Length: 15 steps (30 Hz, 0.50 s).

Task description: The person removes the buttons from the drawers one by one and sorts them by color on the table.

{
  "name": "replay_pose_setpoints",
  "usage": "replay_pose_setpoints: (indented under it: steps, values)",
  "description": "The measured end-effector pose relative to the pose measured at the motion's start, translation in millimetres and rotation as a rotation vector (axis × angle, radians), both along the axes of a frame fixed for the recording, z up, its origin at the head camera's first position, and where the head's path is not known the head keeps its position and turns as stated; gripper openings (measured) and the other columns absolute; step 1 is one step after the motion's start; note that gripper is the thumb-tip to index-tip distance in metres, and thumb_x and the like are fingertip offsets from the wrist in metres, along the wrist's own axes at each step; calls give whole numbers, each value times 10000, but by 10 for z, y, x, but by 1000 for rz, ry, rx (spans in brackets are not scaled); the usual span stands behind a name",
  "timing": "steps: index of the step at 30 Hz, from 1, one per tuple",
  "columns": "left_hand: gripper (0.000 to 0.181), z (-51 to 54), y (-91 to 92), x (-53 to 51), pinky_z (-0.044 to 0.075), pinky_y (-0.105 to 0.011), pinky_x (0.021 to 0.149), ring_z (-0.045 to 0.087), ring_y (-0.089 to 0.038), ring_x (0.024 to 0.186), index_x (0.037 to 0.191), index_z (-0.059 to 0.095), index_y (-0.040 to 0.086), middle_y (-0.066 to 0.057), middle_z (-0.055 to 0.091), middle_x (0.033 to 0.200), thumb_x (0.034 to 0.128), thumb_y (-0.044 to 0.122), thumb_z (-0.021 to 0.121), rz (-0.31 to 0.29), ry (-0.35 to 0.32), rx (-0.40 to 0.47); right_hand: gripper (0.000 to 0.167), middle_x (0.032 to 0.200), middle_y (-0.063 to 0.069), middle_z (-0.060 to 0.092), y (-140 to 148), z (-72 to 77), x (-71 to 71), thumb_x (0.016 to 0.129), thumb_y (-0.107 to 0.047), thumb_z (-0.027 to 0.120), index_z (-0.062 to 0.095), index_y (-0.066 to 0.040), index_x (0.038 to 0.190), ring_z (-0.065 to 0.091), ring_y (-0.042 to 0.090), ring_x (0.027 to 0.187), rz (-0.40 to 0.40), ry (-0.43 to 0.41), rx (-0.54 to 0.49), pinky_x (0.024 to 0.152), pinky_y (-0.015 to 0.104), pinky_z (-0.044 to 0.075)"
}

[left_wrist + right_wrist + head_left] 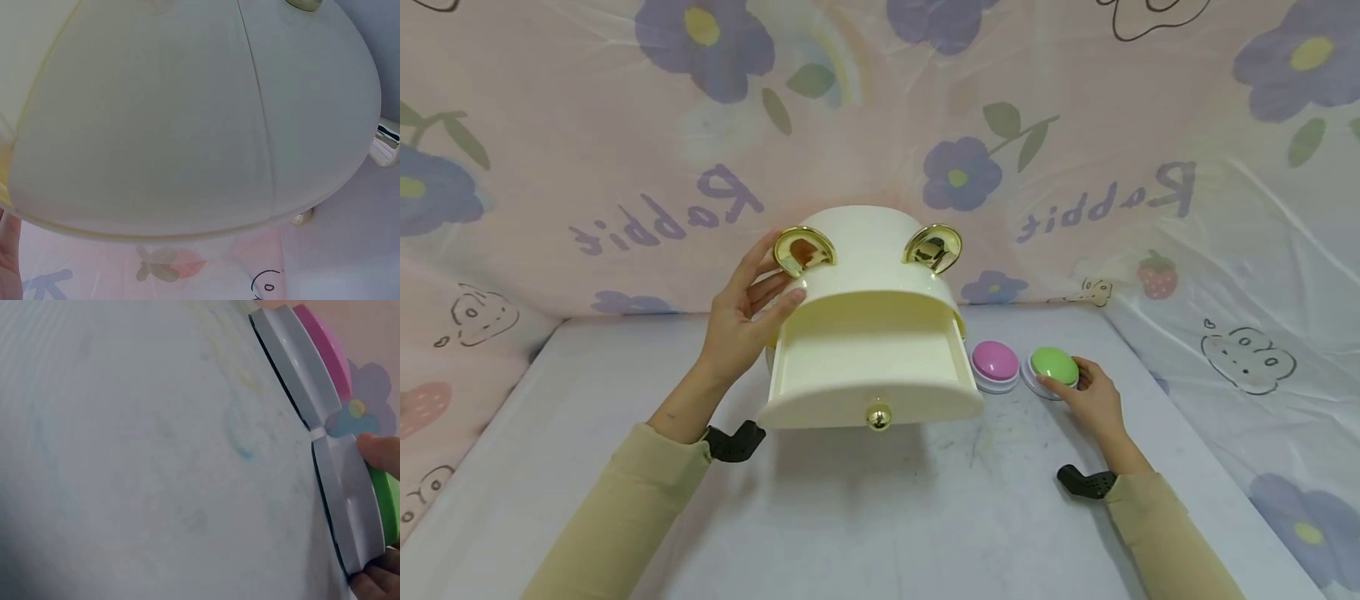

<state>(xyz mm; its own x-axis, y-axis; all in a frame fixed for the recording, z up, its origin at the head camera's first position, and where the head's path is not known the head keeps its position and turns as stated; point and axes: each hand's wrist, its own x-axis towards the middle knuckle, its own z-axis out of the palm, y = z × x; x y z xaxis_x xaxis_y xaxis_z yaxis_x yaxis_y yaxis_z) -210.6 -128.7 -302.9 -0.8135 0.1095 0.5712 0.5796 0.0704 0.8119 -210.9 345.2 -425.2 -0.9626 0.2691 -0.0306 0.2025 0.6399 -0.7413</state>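
A cream box (880, 250) with two gold ears stands at the centre of the head view, its drawer (868, 404) pulled out and nothing inside. My left hand (741, 321) grips the box's left side by the ear, thumb on the front edge. My right hand (1093, 400) holds the round green-topped button (1054, 367) by its sides, at the right of the box; in the right wrist view, thumb and fingers lie around its white base (350, 500). Just left of it, a pink-topped button (996, 361) stands on the table beside the drawer.
The white table (880, 517) reaches to a patterned cloth (850, 150) hanging behind and at the sides. A gold knob (878, 417) juts from the drawer front toward the near side. Black wrist mounts (735, 442) sit at both sleeves.
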Motion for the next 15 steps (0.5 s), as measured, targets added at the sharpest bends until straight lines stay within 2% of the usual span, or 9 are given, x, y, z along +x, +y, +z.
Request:
replay_pose_setpoints:
  steps: [8, 12, 15]
  values:
    - [698, 1, -1, -15, 455, -248, 1047, 589, -95, 1151, 1487, 373, 235, -149, 507, 1291, 888, 0, 644, -6, 18, 2, 945, 1481, 323, 300, -5, 36, -12, 870, -450, 669, 185, 72, 1490, 348, 455, 1345, 20, -25, 35, 1118, 529, 341]
    - [710, -2, 2, -18, 463, -256, 1039, 595, -93, 1144, 1487, 372, 238, -137, 513, 1289, 883, -16, 644, -4, 18, 2, 999, 1508, 331, 227, -49, 95, 13, 866, -465, 663, 94, 35, 1517, 283, 476, 1370, 18, -56, 35, 1138, 549, 296]
    - [708, -3, 0, -15, 463, -249, 1039, 595, -91, 1142, 1487, 371, 238, -137, 512, 1288, 884, -7, 648, -5, 21, 1, 1014, 1530, 313, 189, -91, 151, 36, 856, -467, 674, 77, 0, 1529, 248, 484, 1386, 4, -32, 24, 1152, 545, 273]
